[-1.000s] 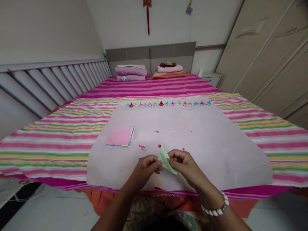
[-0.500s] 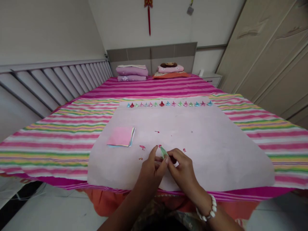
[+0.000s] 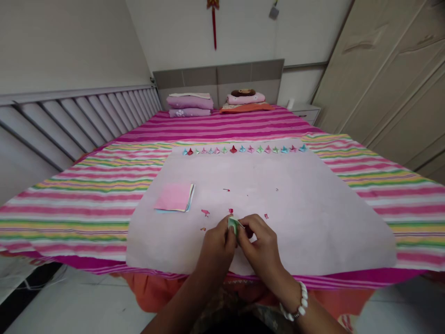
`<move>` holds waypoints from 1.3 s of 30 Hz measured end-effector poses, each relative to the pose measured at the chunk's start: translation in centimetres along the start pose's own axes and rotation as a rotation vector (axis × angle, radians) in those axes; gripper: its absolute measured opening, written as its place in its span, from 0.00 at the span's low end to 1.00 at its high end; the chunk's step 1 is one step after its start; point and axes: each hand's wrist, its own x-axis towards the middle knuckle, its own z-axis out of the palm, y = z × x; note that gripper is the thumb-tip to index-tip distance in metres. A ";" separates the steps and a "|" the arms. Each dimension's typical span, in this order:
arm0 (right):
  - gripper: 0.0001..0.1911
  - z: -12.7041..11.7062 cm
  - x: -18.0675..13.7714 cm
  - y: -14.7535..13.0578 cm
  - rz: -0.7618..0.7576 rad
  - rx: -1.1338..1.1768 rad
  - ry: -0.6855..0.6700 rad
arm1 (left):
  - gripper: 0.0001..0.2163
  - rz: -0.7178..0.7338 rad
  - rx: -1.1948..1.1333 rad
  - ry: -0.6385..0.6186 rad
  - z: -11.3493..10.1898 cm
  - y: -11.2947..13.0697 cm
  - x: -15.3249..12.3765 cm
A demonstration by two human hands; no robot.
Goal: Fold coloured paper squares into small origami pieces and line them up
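Centrally, lower frame: small folded pale-green paper piece (image 3: 232, 225), pinched between closed fingertips of left hand (image 3: 216, 245) and right hand (image 3: 261, 245), just above pale pink cloth sheet (image 3: 313, 208). Risk: uneven pinch pressure likely skews the crease or tears the paper.

A bed (image 3: 86, 195) with a striped cover carries a pale sheet (image 3: 313, 218) spread flat. On the sheet lie a stack of paper squares (image 3: 174, 197), small red scraps (image 3: 205, 213) and, along the far edge, a row of folded paper shapes (image 3: 243, 149). Folded blankets (image 3: 189, 104) sit at the headboard.
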 end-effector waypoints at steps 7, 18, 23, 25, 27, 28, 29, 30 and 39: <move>0.09 0.1 -0.1 0.2 -0.030 -0.013 -0.001 | 0.19 -0.060 -0.107 -0.010 0.3 -0.5 0.2; 0.11 0.2 -0.1 -0.6 -0.071 0.013 0.032 | 0.13 -0.059 -0.195 -0.004 0.0 0.1 0.5; 0.13 0.5 -0.4 -0.5 -0.128 -0.014 0.043 | 0.14 -0.072 -0.308 0.036 0.1 0.2 0.6; 0.13 0.6 -0.6 -0.5 -0.162 -0.059 0.061 | 0.14 -0.074 -0.335 0.050 0.1 0.2 0.5; 0.12 0.6 -0.7 -0.5 -0.213 -0.125 0.067 | 0.13 -0.073 -0.305 0.072 0.1 0.2 0.4; 0.12 0.6 -0.8 -0.5 -0.248 -0.161 0.070 | 0.13 -0.076 -0.273 0.086 0.1 0.2 0.3; 0.12 0.6 -0.9 -0.5 -0.286 -0.197 0.076 | 0.14 -0.080 -0.235 0.104 0.1 0.2 0.2; 0.12 0.6 -1.0 -0.5 -0.325 -0.232 0.087 | 0.15 -0.084 -0.197 0.120 0.1 0.2 0.2; 0.15 0.4 -0.7 -0.6 -0.266 -0.195 0.133 | 0.19 -0.053 -0.068 0.124 -0.2 0.4 -0.1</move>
